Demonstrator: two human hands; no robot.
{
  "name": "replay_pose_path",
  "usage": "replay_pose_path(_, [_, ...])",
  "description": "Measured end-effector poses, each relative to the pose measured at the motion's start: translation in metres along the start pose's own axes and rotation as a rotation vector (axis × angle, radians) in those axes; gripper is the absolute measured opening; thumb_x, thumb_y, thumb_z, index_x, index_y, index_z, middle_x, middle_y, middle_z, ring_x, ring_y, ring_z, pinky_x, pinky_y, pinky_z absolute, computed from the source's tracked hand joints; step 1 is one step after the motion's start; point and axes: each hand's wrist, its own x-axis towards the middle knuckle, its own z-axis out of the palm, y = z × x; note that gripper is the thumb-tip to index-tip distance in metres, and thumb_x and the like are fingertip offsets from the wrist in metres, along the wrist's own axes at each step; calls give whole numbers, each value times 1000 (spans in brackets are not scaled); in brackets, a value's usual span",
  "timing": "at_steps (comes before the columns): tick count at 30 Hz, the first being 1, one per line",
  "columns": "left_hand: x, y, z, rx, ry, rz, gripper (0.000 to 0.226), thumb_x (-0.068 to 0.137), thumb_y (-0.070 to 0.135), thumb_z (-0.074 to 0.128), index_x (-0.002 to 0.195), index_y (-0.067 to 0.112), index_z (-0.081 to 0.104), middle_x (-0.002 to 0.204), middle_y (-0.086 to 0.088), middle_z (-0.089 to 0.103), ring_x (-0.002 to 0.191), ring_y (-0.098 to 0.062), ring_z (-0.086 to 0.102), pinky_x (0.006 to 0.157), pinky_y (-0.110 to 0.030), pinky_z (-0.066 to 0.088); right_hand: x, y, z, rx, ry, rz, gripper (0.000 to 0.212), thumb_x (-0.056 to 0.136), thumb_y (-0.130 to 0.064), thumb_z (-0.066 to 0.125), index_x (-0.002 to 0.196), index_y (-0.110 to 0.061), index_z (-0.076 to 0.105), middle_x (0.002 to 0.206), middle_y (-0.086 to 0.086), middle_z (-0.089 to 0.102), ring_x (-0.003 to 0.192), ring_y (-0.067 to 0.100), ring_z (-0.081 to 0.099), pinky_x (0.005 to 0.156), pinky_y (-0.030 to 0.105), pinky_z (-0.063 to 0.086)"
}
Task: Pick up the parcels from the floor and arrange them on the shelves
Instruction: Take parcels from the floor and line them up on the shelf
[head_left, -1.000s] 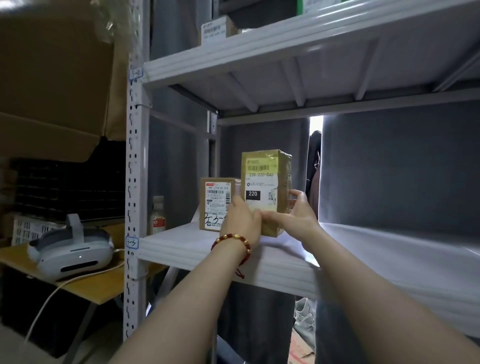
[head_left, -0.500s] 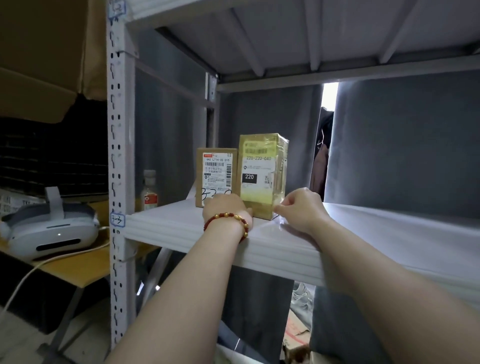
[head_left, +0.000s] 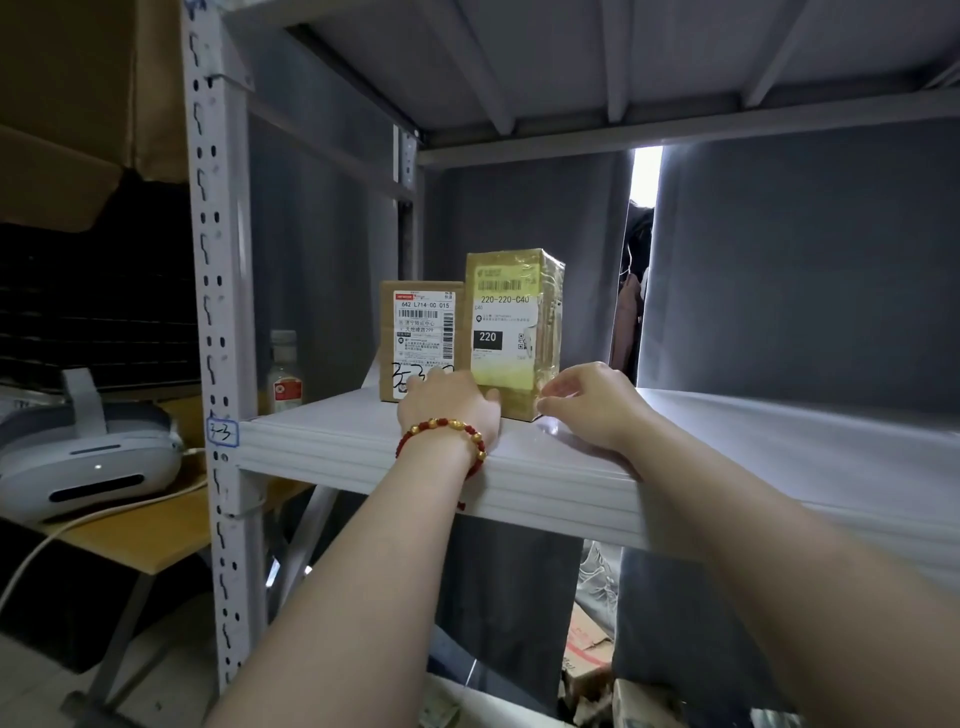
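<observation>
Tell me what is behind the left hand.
The lower front of the brown parcel, with handwritten marks, and the bottom left corner of the yellow-taped parcel. The left hand covers part of that handwriting and whether the parcels touch.

Head camera faces forward, close to the shelf (head_left: 519, 467), arms reaching in.

Two parcels stand upright, side by side, on shelf (head_left: 363, 447) toward its left end; shorter parcel (head_left: 421, 338) left, taller parcel (head_left: 511, 332) right; bottle (head_left: 284, 374) left of both, just right of post (head_left: 218, 312), on shelf or beyond it, cannot tell; left hand (head_left: 447, 400) before shorter parcel; right hand (head_left: 592, 402) by taller parcel's lower right corner; headset (head_left: 88, 462) on table (head_left: 156, 540), left of post.
</observation>
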Motion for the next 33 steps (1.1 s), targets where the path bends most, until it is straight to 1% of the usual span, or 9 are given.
replay_pose_path(4, [-3,-1,-1,-25,-28,36,39,98,40,40,110,13,65,113,-8,65,118,-31,41,91,-41,41,0,0,1,45,39,-37,13,82,-23,70,94,-22,75,98,-4,71,96,16,66,85,28,51])
replay_pose_path(7, [-1,0,-3,-38,-76,54,37,98,36,38,113,13,63,112,-7,64,119,-30,41,93,-41,41,0,-1,2,68,33,-77,10,81,-21,67,86,-28,73,94,-6,70,83,19,69,72,23,52])
replay_pose_path(10, [0,0,-4,-39,-100,75,37,99,36,39,117,13,61,114,-8,63,118,-30,41,97,-44,41,-2,-1,2,48,8,-104,16,84,-23,66,95,-31,73,100,-4,66,81,20,68,61,15,47])
replay_pose_path(16, [1,0,-2,-68,-116,81,36,100,37,38,110,13,62,110,-7,62,116,-28,41,93,-43,40,2,0,3,19,6,-89,22,86,-24,63,106,-27,74,109,-2,66,100,15,60,83,25,42])
replay_pose_path(21, [6,-3,2,-79,-62,69,37,99,39,39,93,12,64,96,-6,61,109,-28,43,82,-38,36,2,-1,2,-11,26,-92,22,86,-27,64,105,-20,75,108,-1,69,97,15,61,82,26,45])
replay_pose_path(24, [8,-1,3,-103,-36,55,46,98,48,38,87,13,65,92,-5,62,107,-29,45,85,-38,34,-2,-5,-2,-61,110,-132,24,86,-31,64,98,-15,77,101,0,71,92,17,64,78,30,49])
replay_pose_path(27, [4,0,0,-95,-36,37,50,97,53,38,97,13,67,102,-6,62,114,-30,43,88,-40,38,-11,-13,-4,-92,184,-194,18,86,-28,63,90,-15,76,95,-1,70,90,18,64,74,29,46])
replay_pose_path(30, [-2,1,-2,-83,35,31,51,97,55,39,104,12,67,108,-7,63,117,-29,44,88,-39,40,-21,-20,-6,-63,209,-252,15,82,-28,64,75,-18,73,84,-2,67,84,19,64,77,35,53])
replay_pose_path(33, [-11,-2,-6,-78,81,74,49,96,53,42,106,12,66,109,-6,64,116,-28,46,92,-40,43,-30,-27,-6,-94,232,-325,19,81,-30,62,75,-16,74,81,-3,66,81,18,64,75,38,54])
